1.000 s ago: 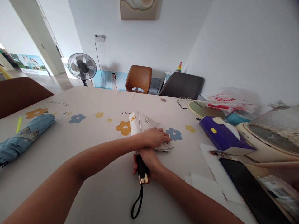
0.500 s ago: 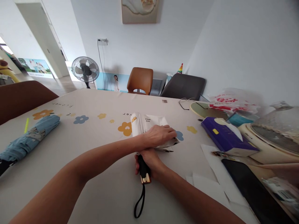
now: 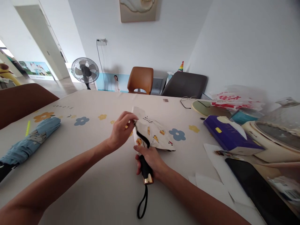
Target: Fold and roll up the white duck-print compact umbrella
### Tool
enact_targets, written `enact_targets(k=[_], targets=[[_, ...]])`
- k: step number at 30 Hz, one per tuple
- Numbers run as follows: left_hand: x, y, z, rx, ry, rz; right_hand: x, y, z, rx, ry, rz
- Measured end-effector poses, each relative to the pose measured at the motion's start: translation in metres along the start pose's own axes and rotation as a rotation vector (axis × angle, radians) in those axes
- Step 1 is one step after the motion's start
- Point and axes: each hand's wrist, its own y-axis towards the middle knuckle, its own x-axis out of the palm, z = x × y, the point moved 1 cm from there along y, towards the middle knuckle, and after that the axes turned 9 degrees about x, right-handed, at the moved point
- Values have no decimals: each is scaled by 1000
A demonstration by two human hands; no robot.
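A white folding umbrella (image 3: 156,131) with small cartoon prints lies over the table, its canopy loosely folded and pointing away from me. Its black handle (image 3: 145,167) has a gold end and a black wrist loop. My right hand (image 3: 151,159) is wrapped round the top of the handle and the canopy's lower edge. At the canopy's left side, my left hand (image 3: 123,129) pinches a fold of the fabric, near its black-edged underside. To the far left lies a furled blue umbrella (image 3: 35,137), apart from both hands.
On the right are a purple tissue box (image 3: 225,134), a black phone-like slab (image 3: 253,187), white papers (image 3: 211,184) and a cream appliance (image 3: 272,137). Eyeglasses (image 3: 187,100) rest farther back. Chairs (image 3: 140,79) stand beyond the flower-printed table (image 3: 98,175), with a fan (image 3: 84,70) behind.
My left hand has moved from across the top of the canopy to its left edge and now pinches fabric there. The canopy's printed panel has spread to the right. My right hand keeps its grip.
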Motion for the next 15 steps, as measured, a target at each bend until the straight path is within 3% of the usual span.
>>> enact_targets(k=[4, 7, 12, 15], targets=[[-34, -36, -16, -175, -31, 46, 2, -4, -1, 18, 9, 16], [-47, -64, -24, -208, 23, -20, 3, -8, -3, 32, 3, 40], [-46, -78, -40, -509, -193, 24, -1, -3, -1, 62, 12, 40], [-42, -75, -45, -600, -286, 45, -5, 1, 0, 26, 50, 5]])
